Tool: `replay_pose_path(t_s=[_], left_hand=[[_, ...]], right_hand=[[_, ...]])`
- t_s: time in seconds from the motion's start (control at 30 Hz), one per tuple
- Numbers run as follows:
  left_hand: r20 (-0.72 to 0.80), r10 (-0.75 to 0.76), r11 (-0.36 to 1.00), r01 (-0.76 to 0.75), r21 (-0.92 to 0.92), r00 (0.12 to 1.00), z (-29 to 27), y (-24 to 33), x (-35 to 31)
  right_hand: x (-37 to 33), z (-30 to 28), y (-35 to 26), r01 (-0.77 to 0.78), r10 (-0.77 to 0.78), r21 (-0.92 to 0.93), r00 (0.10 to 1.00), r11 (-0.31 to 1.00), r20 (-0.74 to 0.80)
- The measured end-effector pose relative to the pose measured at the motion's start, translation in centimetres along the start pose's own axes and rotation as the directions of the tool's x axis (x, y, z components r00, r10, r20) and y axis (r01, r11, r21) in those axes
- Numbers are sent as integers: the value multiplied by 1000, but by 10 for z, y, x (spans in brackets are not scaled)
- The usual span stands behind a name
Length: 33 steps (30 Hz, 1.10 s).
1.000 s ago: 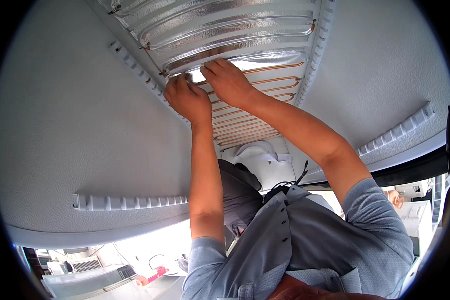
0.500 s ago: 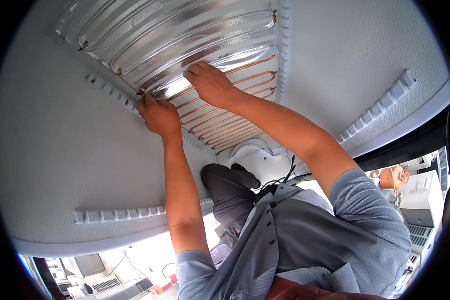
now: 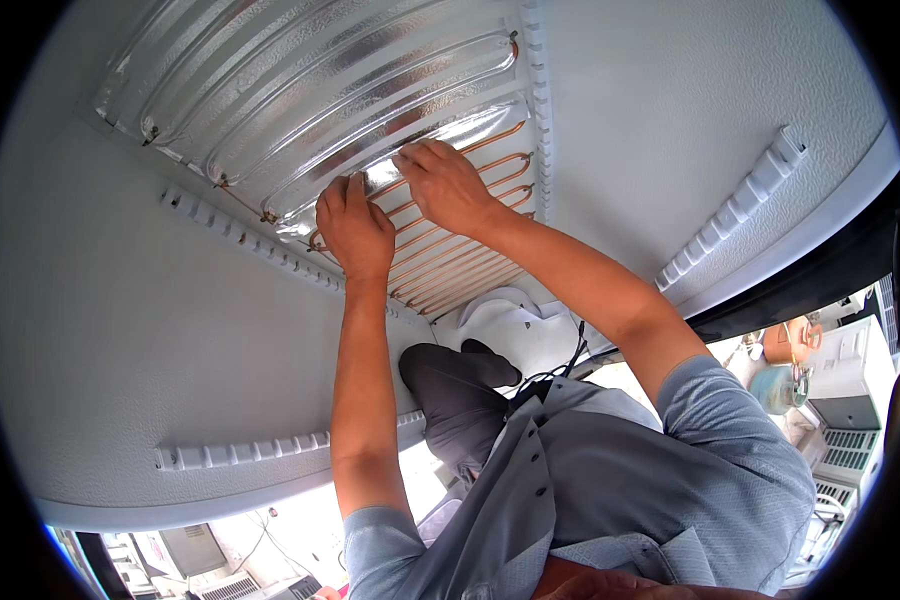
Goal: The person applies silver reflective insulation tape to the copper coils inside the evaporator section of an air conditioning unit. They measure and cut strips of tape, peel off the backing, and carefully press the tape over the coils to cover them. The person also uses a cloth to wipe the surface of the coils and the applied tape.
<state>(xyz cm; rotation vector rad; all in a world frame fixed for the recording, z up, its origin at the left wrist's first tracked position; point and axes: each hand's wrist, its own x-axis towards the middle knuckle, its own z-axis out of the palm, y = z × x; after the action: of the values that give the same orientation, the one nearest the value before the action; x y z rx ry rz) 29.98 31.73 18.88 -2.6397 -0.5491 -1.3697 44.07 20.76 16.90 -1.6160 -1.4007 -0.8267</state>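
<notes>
Shiny foil tape (image 3: 355, 75) lies in rows over the upper loops of a bent copper tube on the back wall of a white cabinet. Below it the copper tube (image 3: 457, 222) runs bare in several bends. At the foil's lower edge, my left hand (image 3: 356, 230) lies open, its stretched fingertips pressed on the strip near the left bends. Close to its right, my right hand (image 3: 450, 188) has its fingers curled down, closed on the lower foil edge. Its thumb and what is under its fingertips are hidden.
Ribbed white rails line the side walls, left (image 3: 250, 240) and right (image 3: 735, 205). A white rounded hump (image 3: 500, 305) stands at the cabinet's bottom, near my dark-trousered leg (image 3: 455, 395). Outside at right are an orange tank (image 3: 792, 342), a teal tank (image 3: 773, 390) and white appliance casings (image 3: 855, 365).
My left hand has moved right and down from the left ends of the tubes onto the foil edge. The right hand has shifted slightly right along it. The view has tilted a little.
</notes>
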Motion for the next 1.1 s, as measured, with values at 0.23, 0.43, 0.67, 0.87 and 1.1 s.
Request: replay_pose_path(t_s=[0.23, 0.43, 0.67, 0.87, 1.1], left_hand=[[-18, -106, 994, 105, -40, 994, 2, -42, -1], [-23, -66, 997, 67, 40, 998, -2, -53, 3], [-3, 197, 978, -197, -71, 980, 14, -29, 27], [69, 271, 960, -264, -95, 960, 27, -6, 41], [71, 240, 970, -236, -62, 968, 15, -19, 41]], right_hand=[[-8, -23, 53, -202, 192, -94, 976, 975, -105], [-18, -42, 74, -452, 402, -134, 870, 882, -284], [-1, -35, 67, -191, 180, -104, 977, 976, -111], [18, -18, 50, 113, -76, -175, 975, 978, 208], [31, -14, 38, 176, -112, -254, 962, 951, 248]])
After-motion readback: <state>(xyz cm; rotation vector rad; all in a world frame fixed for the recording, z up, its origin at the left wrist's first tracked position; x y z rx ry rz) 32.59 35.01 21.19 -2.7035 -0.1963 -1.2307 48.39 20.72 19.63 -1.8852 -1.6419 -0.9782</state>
